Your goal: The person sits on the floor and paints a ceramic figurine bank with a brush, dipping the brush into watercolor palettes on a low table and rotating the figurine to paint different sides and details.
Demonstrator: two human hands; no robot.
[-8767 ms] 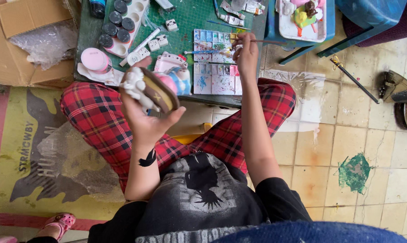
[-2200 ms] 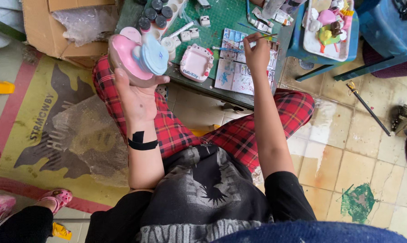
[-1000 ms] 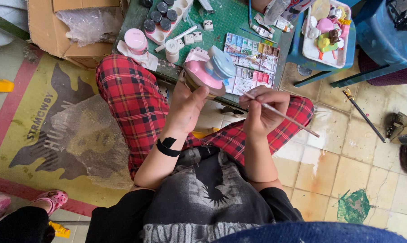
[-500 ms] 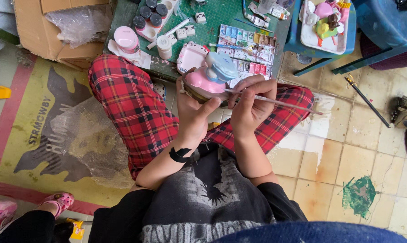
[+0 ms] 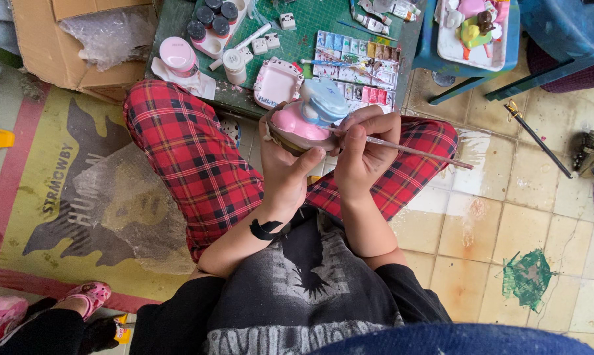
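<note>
above lap: left hand [image 5: 285, 172] fingers grip pink-blue figurine [image 5: 307, 118]; right hand [image 5: 364, 154] fingers pinch paintbrush [image 5: 418, 152].

The pink-and-blue plaster figurine [image 5: 308, 115] rests in the left hand [image 5: 285, 167], above the lap in red tartan trousers [image 5: 198, 164]. The right hand [image 5: 362, 154] sits just right of it, holding a thin wooden paintbrush [image 5: 415, 151] that points rightward. Behind them, on the green cutting-mat surface [image 5: 310, 20], a rectangular watercolour palette [image 5: 356, 66] lies toward the right edge and a tray of dark-lidded paint pots [image 5: 211, 23] toward the left edge.
</note>
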